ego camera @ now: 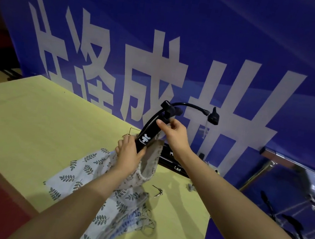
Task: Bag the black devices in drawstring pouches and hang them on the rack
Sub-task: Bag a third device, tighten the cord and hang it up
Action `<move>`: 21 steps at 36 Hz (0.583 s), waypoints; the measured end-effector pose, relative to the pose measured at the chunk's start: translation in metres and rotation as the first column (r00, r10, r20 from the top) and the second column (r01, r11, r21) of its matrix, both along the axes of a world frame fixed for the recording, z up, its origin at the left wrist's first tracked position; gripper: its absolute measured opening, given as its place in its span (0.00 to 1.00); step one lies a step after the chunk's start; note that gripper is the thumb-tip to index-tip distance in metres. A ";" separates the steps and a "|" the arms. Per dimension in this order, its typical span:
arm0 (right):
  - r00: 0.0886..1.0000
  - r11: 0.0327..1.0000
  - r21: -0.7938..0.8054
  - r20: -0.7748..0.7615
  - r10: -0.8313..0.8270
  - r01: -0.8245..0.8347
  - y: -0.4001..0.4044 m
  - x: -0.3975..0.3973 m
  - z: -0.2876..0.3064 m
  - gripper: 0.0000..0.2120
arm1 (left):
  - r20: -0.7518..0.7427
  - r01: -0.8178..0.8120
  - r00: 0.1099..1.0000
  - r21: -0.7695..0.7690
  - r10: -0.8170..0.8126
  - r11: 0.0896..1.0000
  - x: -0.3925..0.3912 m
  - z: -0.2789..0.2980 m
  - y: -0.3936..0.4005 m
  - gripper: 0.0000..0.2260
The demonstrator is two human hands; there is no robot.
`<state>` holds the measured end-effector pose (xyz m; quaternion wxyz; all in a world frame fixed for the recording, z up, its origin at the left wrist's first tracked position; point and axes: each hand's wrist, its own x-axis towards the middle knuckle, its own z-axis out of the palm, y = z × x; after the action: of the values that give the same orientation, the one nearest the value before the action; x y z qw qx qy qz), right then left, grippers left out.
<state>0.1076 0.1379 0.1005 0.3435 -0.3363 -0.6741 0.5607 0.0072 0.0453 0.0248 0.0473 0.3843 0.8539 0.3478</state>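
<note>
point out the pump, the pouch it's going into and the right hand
pump [144,140]: head view, on its black barrel by the white logo
pouch [150,169]: head view, on its open mouth
right hand [172,133]: head view, on its back

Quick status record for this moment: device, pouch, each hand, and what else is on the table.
device: black pump, tilted, lower end inside pouch mouth
pouch: leaf-print drawstring pouch, mouth held open
left hand: grips pouch rim and pump body
right hand: holds pump near its handle
table: more leaf-print pouches, metal hooks, another black device
</note>
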 end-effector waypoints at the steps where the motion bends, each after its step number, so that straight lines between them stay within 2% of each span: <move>1: 0.999 0.999 0.024 0.018 -0.027 0.026 0.000 -0.001 0.000 0.13 | -0.011 0.016 1.000 -0.011 -0.016 1.000 -0.001 0.001 -0.001 0.21; 5: 0.997 0.996 0.086 0.056 -0.044 0.039 -0.002 0.000 -0.004 0.16 | 0.000 0.153 0.988 -0.079 -0.154 0.985 -0.007 0.012 -0.001 0.29; 8: 0.997 0.992 0.122 0.064 -0.046 0.037 -0.005 0.001 -0.006 0.15 | 0.161 0.314 0.940 -0.066 -0.300 0.947 -0.014 0.023 -0.002 0.38; 10: 0.997 0.991 0.133 0.072 -0.027 0.017 -0.008 0.002 -0.007 0.15 | 0.235 0.387 0.898 -0.015 -0.373 0.922 -0.017 0.031 -0.005 0.39; 13: 0.999 0.991 0.132 0.028 0.017 -0.020 -0.011 0.003 -0.008 0.15 | 0.213 0.297 0.929 0.062 -0.304 0.953 -0.023 0.042 -0.011 0.34; 15: 0.999 0.981 0.191 0.039 0.009 -0.017 -0.013 0.001 -0.010 0.16 | 0.205 0.237 0.944 0.120 -0.258 0.964 -0.026 0.047 -0.015 0.33; 18: 0.991 0.953 0.302 0.130 -0.035 -0.006 -0.016 -0.004 -0.016 0.17 | 0.141 0.202 0.960 0.247 -0.242 0.948 -0.025 0.057 -0.021 0.31; 21: 0.988 0.947 0.320 0.149 -0.027 -0.023 -0.020 -0.011 -0.021 0.18 | 0.016 0.193 0.977 0.362 -0.213 0.912 -0.023 0.067 -0.027 0.27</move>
<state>0.0964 0.1182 0.0793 0.3421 -0.3181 -0.7802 0.4160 -0.0154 0.0182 0.0922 0.0359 0.4633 0.7300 0.5012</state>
